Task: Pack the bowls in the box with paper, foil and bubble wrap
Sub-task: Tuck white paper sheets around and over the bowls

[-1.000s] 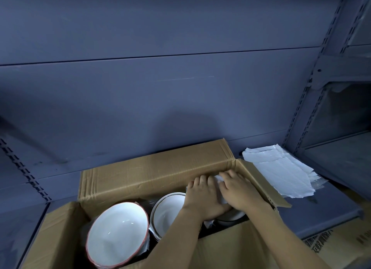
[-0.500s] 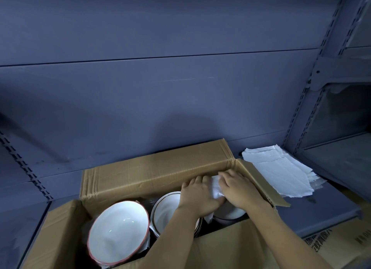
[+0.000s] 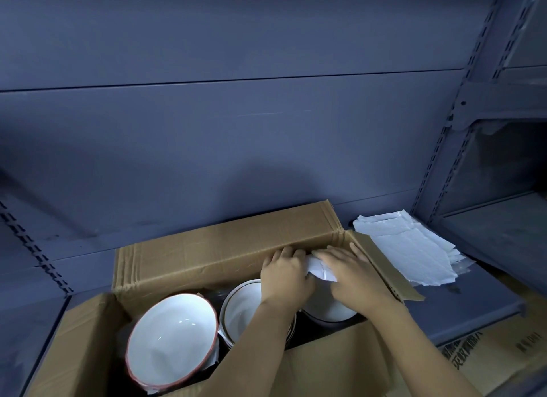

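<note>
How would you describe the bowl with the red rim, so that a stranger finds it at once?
Look into the open cardboard box on the grey shelf. Three white bowls sit in a row; take the leftmost, the red-rimmed bowl. It looks the largest, and its neighbour, the dark-rimmed bowl, has a thin dark line instead.

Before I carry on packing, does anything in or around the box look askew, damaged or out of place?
Nothing looks broken or spilled. The red-rimmed bowl leans tilted at the left end of the box, paper showing under it. The white sheets on the shelf are ragged-edged and loosely fanned. Both hands press paper over the right-hand bowl.
</note>
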`<state>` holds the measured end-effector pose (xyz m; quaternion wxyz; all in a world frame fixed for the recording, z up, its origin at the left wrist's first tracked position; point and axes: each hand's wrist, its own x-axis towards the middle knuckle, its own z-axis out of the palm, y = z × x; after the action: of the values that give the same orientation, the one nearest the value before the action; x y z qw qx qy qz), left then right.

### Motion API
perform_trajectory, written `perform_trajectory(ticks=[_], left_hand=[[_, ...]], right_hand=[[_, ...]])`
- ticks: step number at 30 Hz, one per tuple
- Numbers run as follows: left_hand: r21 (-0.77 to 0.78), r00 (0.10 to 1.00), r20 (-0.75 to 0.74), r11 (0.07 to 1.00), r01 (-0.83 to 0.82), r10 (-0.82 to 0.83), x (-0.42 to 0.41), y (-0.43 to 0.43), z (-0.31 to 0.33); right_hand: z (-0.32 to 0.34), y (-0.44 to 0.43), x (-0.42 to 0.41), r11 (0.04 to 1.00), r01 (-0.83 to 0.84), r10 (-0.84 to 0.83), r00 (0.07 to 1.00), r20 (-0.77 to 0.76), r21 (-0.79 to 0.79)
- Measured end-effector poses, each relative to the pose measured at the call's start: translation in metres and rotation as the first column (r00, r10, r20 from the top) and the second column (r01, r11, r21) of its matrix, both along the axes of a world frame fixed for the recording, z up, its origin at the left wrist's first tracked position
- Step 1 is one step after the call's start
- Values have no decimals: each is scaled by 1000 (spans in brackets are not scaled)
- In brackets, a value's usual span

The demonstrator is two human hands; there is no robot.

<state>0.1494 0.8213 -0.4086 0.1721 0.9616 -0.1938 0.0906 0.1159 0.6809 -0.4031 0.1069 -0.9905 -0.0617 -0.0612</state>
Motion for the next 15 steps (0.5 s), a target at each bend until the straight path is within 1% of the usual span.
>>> perform_trajectory(ticks=[2,3,5,7,8,9,10,12,14,15], left_hand=[[26,992,90,996,83,-85,-2,-1,-1],[57,985,111,990,127,-132,-2,-3,-2],[121,967,119,970,211,-226,-6,-7,2],[188,950,107,944,271,-294,-10,-10,4],[220,943,94,931,292,-318,-9,-11,-1],[217,941,62,925,313,-333,-8,-11,-6],[242,941,18,915,323,-337,-8,-10,-8],[279,942,9,906,319,-334,-7,-10,-12],[341,949,-47,888,309,-312,-8,-9,-15],[344,950,-50,887,307,-309,-9,-10,-17]], right_hand=[[-1,0,4,1000,21,-20,999,43,-14],[0,0,6,997,48,-43,994,97,-52],[-4,-2,10,990,112,-95,979,183,-83],[-4,-2,11,970,167,-136,975,177,-176],[-7,-3,12,962,176,-135,971,199,-209],[-9,-5,13,959,173,-129,971,199,-223],[-9,-5,12,957,168,-133,979,156,-237],[-3,-3,6,965,147,-132,988,83,-216],[-3,-2,-1,990,54,-52,998,21,-129],[-4,-1,-5,998,6,-7,1000,-15,-55]])
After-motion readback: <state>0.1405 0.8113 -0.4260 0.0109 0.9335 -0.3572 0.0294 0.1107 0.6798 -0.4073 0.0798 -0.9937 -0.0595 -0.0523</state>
